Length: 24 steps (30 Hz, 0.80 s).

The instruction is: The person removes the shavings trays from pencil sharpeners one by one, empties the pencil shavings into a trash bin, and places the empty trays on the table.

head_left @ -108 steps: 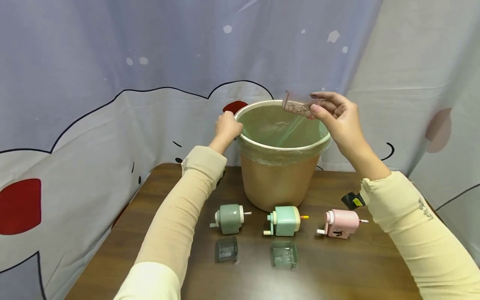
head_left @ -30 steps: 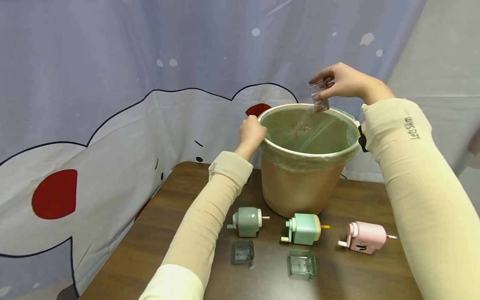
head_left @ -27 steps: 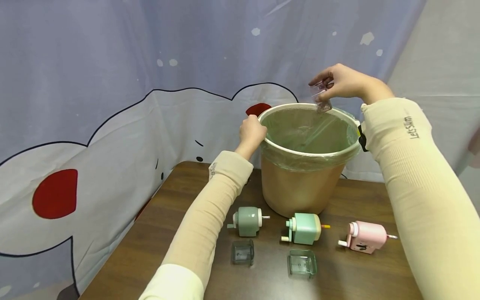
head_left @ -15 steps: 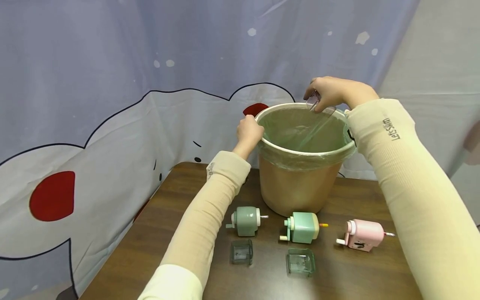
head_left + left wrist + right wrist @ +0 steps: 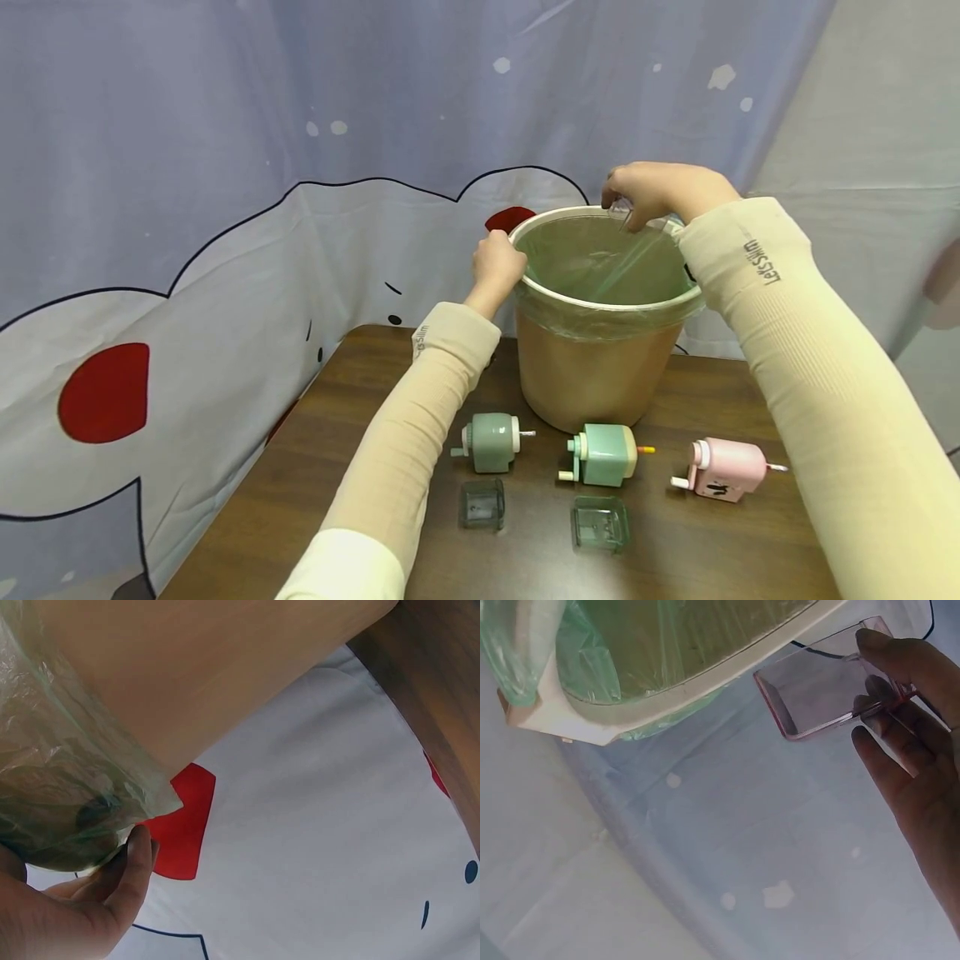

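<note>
My left hand (image 5: 498, 262) grips the left rim of a tan trash bin (image 5: 592, 383), with the bin's green plastic liner (image 5: 82, 765) at its fingers in the left wrist view. Over the bin's far right side, my right hand (image 5: 660, 192) pinches a clear pink shavings drawer (image 5: 817, 694) between thumb and fingers. The drawer is tipped, and no shavings show in it in the right wrist view. Three crank pencil sharpeners stand before the bin: dark green (image 5: 492, 442), mint (image 5: 606, 454) and pink (image 5: 727, 469), each with a pencil sticking out on the right.
A smoky clear drawer (image 5: 482, 504) lies in front of the dark green sharpener, a green clear drawer (image 5: 600, 527) in front of the mint one. All stand on a brown wooden table (image 5: 300, 500). A printed curtain (image 5: 240, 250) hangs behind.
Shavings fell from the tilted pink drawer into the bin about a second ago. Since then my right hand has dropped lower and leftward with the drawer. The left hand keeps its grip.
</note>
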Motion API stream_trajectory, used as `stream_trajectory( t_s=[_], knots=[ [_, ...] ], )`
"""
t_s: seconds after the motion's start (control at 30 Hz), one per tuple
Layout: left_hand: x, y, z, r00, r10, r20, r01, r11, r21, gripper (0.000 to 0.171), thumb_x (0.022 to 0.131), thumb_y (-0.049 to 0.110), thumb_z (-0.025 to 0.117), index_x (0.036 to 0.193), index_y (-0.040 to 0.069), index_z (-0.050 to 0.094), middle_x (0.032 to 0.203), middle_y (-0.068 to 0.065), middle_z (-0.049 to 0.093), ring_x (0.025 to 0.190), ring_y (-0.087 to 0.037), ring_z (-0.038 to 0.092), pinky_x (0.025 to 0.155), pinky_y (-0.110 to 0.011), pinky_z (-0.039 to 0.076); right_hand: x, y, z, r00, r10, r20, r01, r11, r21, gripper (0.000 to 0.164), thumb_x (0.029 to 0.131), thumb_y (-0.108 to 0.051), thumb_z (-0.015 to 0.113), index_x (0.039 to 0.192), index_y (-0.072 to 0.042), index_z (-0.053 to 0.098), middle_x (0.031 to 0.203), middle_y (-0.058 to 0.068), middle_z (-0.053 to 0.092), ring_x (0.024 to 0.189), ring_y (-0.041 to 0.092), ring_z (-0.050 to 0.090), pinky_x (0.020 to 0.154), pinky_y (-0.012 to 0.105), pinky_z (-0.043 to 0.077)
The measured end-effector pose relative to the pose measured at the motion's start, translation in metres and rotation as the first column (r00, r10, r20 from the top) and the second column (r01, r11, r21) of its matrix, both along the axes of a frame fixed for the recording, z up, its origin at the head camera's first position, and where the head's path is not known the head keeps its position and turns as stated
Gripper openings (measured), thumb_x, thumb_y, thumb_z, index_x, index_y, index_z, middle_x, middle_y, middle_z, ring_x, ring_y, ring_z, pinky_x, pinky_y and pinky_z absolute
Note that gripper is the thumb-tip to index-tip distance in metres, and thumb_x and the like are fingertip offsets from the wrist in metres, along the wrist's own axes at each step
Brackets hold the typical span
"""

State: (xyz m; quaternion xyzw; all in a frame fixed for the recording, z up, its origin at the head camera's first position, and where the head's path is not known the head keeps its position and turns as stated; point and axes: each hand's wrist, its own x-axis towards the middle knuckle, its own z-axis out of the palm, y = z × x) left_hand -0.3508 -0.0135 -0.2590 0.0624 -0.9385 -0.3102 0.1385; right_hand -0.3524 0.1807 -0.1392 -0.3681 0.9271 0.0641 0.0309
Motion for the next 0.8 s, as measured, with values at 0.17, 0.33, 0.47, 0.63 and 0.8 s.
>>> stream_trajectory(
  t_s=[0.17, 0.33, 0.47, 0.63, 0.8],
  knots=[
    [0.0, 0.0, -0.001, 1.0, 0.003, 0.001, -0.003, 1.0, 0.002, 0.023, 0.084, 0.009, 0.055, 0.103, 0.002, 0.065, 0.103, -0.013, 0.069, 0.095, -0.031, 0.066, 0.077, -0.039, 0.054, -0.001, 0.002, -0.003, 0.999, -0.039, -0.016, 0.038, 0.998, -0.041, 0.049, 0.073, -0.005, 0.069, 0.116, 0.013, 0.052, 0.111, 0.029, 0.054, 0.099, 0.04, 0.053, 0.091, 0.05, 0.042],
    [0.0, 0.0, -0.002, 1.0, 0.005, 0.001, -0.005, 1.0, 0.01, 0.023, 0.084, 0.009, 0.055, 0.103, 0.002, 0.065, 0.103, -0.013, 0.069, 0.094, -0.031, 0.066, 0.076, -0.039, 0.054, 0.0, 0.007, -0.008, 0.996, -0.087, -0.022, 0.085, 0.993, -0.079, 0.06, 0.081, -0.012, 0.065, 0.129, 0.016, 0.041, 0.115, 0.032, 0.047, 0.1, 0.041, 0.05, 0.092, 0.051, 0.04],
    [-0.001, -0.001, -0.001, 1.0, 0.007, -0.005, -0.007, 1.0, 0.018, 0.024, 0.084, 0.009, 0.055, 0.104, 0.002, 0.065, 0.104, -0.014, 0.069, 0.096, -0.031, 0.066, 0.078, -0.04, 0.054, 0.0, 0.01, -0.01, 0.994, -0.098, -0.048, 0.094, 0.992, -0.079, 0.057, 0.083, -0.016, 0.062, 0.126, 0.018, 0.045, 0.111, 0.031, 0.047, 0.097, 0.041, 0.047, 0.088, 0.051, 0.038],
    [-0.001, -0.003, -0.002, 1.0, 0.008, -0.01, -0.008, 1.0, 0.018, 0.024, 0.084, 0.01, 0.056, 0.104, 0.001, 0.064, 0.104, -0.014, 0.069, 0.096, -0.031, 0.066, 0.079, -0.04, 0.054, -0.001, 0.012, -0.012, 0.995, -0.089, -0.048, 0.085, 0.994, -0.075, 0.049, 0.084, -0.017, 0.061, 0.118, 0.016, 0.052, 0.11, 0.031, 0.05, 0.097, 0.041, 0.047, 0.087, 0.051, 0.038],
    [-0.001, -0.002, -0.003, 1.0, 0.001, -0.022, 0.0, 1.0, 0.018, 0.022, 0.084, 0.009, 0.055, 0.103, 0.001, 0.065, 0.103, -0.015, 0.069, 0.095, -0.032, 0.066, 0.079, -0.041, 0.053, 0.0, 0.019, -0.011, 0.993, -0.11, -0.034, 0.106, 0.987, -0.118, 0.049, 0.083, -0.016, 0.062, 0.118, 0.017, 0.05, 0.11, 0.031, 0.055, 0.1, 0.042, 0.053, 0.089, 0.051, 0.042]
  ],
)
